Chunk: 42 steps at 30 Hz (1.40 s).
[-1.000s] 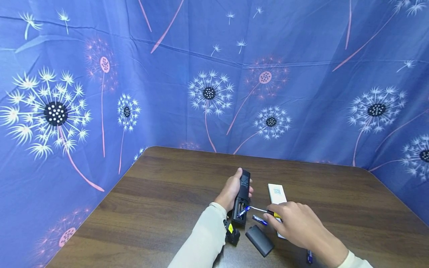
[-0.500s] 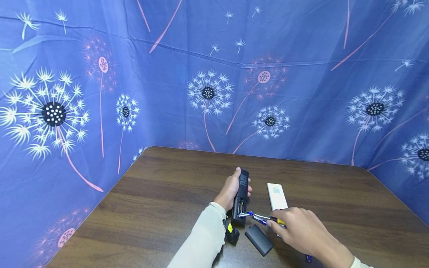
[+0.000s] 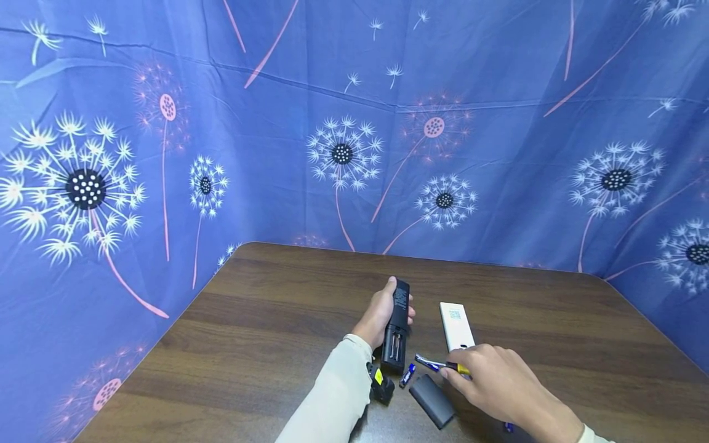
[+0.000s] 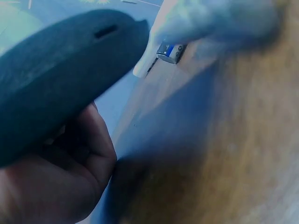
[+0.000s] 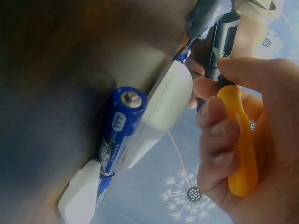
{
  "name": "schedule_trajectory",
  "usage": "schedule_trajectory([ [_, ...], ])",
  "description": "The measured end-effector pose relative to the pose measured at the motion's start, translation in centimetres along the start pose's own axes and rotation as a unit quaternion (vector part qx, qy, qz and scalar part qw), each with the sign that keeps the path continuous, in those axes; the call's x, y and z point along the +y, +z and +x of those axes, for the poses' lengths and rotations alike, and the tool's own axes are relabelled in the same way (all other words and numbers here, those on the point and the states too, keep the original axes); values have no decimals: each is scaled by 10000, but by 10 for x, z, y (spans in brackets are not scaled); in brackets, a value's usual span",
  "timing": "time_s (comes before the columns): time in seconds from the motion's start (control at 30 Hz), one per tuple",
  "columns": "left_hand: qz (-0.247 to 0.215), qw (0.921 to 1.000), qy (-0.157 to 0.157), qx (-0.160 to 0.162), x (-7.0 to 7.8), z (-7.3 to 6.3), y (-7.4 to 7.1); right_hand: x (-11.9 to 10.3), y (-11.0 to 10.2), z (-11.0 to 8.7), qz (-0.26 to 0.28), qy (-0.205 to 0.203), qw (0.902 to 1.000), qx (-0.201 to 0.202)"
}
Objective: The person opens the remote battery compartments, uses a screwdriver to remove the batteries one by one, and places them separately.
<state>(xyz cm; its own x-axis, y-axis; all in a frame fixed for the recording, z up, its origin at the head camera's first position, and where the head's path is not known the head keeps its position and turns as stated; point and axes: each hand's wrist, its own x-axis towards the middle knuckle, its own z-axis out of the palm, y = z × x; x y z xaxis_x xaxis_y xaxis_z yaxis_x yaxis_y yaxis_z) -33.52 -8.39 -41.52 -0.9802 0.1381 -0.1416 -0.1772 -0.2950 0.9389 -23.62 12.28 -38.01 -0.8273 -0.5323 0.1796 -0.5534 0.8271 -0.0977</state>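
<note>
My left hand (image 3: 379,314) grips a black remote control (image 3: 400,304), its battery compartment (image 3: 394,347) uncovered and facing up. What lies inside the compartment is too small to tell. In the left wrist view, the dark remote (image 4: 70,74) fills the upper left, above curled fingers. My right hand (image 3: 493,381) holds a screwdriver (image 3: 457,368) by its yellow handle (image 5: 243,154), with the shaft pointing left. A blue battery (image 3: 407,374) lies just off the remote's near end. Another blue battery (image 3: 425,362) lies by the screwdriver's shaft, partly covered by it.
A black battery cover (image 3: 432,401) rests on the wooden table (image 3: 277,320). Beyond my right hand lies a white remote (image 3: 456,325). A blue AAA battery (image 5: 122,116) and a white cover (image 5: 81,196) show in the right wrist view. A black strapped device (image 3: 382,387) sits at my left wrist.
The battery at the screwdriver's tip has come out of the remote's compartment onto the table. The screwdriver tip has drawn away from the compartment, slightly lower. My left hand keeps its grip.
</note>
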Motion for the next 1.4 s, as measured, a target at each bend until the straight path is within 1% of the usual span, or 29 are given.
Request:
schedule_trajectory([
  [0.17, 38, 10000, -12, -16, 0, 0, 0, 1, 1, -1, 60, 54, 10000, -29],
  [0.37, 29, 10000, 49, -41, 0, -1, 1, 1, 1, -1, -18, 97, 10000, 18],
  [0.57, -6, 10000, 15, -50, 0, 0, 0, 1, 0, -2, -105, 161, 9998, 69],
  [0.8, 5, 10000, -15, -51, -1, 1, -1, 5, -1, -6, -172, 18, 9983, 552],
  [0.83, 11, 10000, -13, -42, -1, 1, -1, 6, -1, -6, -151, 17, 9983, 564],
  [1.07, 28, 10000, -56, -51, -1, 0, -1, 13, -9, -7, -132, 380, 9989, 252],
  [1.2, 14, 9999, -74, -73, 0, -1, -1, 18, -12, -10, -187, 503, 9982, 271],
  [1.4, 42, 9999, -79, -77, 1, -1, -2, 27, -13, -16, -293, 565, 9975, 305],
])
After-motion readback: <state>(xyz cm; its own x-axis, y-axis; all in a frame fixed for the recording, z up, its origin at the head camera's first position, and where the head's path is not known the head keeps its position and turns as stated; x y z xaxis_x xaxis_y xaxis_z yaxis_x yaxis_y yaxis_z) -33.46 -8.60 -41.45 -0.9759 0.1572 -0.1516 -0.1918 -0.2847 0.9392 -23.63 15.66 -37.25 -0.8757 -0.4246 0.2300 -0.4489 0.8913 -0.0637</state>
